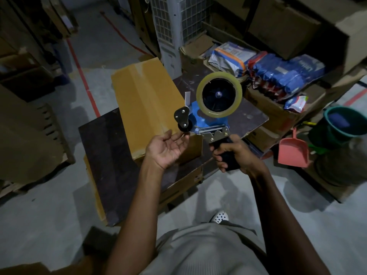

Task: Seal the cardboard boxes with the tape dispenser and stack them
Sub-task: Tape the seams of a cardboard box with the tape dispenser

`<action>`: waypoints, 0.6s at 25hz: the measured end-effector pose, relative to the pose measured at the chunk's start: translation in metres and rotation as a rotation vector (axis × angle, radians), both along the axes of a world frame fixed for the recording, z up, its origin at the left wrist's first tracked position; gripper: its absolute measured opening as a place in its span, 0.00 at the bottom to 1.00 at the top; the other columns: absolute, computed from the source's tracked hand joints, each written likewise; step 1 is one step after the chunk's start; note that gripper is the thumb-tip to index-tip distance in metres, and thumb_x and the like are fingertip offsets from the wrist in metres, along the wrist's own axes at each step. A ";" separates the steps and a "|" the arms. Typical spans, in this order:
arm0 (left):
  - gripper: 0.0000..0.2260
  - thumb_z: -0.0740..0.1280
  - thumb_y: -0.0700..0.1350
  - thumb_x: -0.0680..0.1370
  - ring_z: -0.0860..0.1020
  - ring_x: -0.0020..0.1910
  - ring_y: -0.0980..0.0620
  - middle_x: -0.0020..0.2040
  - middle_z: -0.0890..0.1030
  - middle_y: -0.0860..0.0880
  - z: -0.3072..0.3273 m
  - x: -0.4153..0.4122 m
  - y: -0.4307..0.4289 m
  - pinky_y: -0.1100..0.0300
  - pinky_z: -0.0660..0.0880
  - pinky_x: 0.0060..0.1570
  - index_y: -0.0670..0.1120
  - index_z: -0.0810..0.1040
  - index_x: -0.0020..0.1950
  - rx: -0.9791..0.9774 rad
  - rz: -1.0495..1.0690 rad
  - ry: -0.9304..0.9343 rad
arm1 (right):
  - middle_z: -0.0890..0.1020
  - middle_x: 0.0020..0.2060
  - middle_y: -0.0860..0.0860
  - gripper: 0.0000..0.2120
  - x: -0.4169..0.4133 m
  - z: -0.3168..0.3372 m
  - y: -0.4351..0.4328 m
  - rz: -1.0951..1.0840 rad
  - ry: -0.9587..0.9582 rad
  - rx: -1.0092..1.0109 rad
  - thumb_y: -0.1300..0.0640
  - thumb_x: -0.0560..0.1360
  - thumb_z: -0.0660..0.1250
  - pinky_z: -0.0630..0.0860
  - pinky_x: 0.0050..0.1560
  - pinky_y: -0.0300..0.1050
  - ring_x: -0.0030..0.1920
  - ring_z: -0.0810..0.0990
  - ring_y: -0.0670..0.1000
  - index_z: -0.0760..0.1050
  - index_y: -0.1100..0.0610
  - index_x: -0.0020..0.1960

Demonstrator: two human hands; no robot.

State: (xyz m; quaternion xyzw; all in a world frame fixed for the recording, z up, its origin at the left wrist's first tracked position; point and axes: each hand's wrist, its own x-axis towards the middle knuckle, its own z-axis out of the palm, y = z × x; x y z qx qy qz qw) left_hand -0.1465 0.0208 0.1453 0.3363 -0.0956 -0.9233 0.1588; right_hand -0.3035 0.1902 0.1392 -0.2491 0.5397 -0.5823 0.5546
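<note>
Head view: your right hand (pixel 236 153) grips the black handle of the blue-and-metal tape dispenser with a clear tape roll (pixel 210 116), held above the dark brown board worktop (pixel 107 155). Your left hand (pixel 166 149) is relaxed, palm up, fingertips by the dispenser's front roller. A tan rectangular cardboard box (pixel 147 100) lies on the worktop.

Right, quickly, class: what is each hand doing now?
Left hand: open, palm up, holding nothing.
Right hand: grips the tape dispenser by its handle.
</note>
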 end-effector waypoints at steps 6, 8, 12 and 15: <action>0.35 0.83 0.29 0.53 0.82 0.37 0.43 0.44 0.81 0.36 -0.003 -0.027 -0.030 0.55 0.81 0.32 0.34 0.76 0.57 -0.071 -0.034 0.059 | 0.72 0.29 0.59 0.12 -0.041 0.003 -0.024 0.047 0.122 0.070 0.65 0.69 0.68 0.69 0.30 0.47 0.24 0.69 0.53 0.74 0.73 0.47; 0.24 0.75 0.23 0.58 0.81 0.33 0.45 0.40 0.80 0.36 -0.004 -0.030 -0.037 0.57 0.80 0.31 0.32 0.76 0.52 -0.075 -0.053 0.007 | 0.72 0.28 0.60 0.16 -0.045 0.002 -0.031 0.030 0.147 0.095 0.65 0.67 0.69 0.68 0.28 0.45 0.25 0.70 0.54 0.73 0.76 0.47; 0.12 0.61 0.32 0.74 0.82 0.33 0.44 0.43 0.81 0.35 -0.007 -0.028 -0.067 0.57 0.81 0.33 0.33 0.73 0.56 -0.057 -0.086 -0.064 | 0.73 0.29 0.61 0.16 -0.048 0.000 -0.048 -0.009 0.171 0.119 0.64 0.66 0.71 0.69 0.28 0.46 0.25 0.71 0.56 0.75 0.76 0.47; 0.12 0.71 0.32 0.71 0.81 0.35 0.45 0.46 0.81 0.36 0.006 -0.019 -0.096 0.58 0.81 0.32 0.33 0.77 0.53 -0.146 -0.143 -0.032 | 0.74 0.29 0.61 0.14 -0.038 0.001 -0.066 -0.044 0.182 0.116 0.64 0.66 0.71 0.70 0.29 0.45 0.26 0.71 0.56 0.77 0.73 0.46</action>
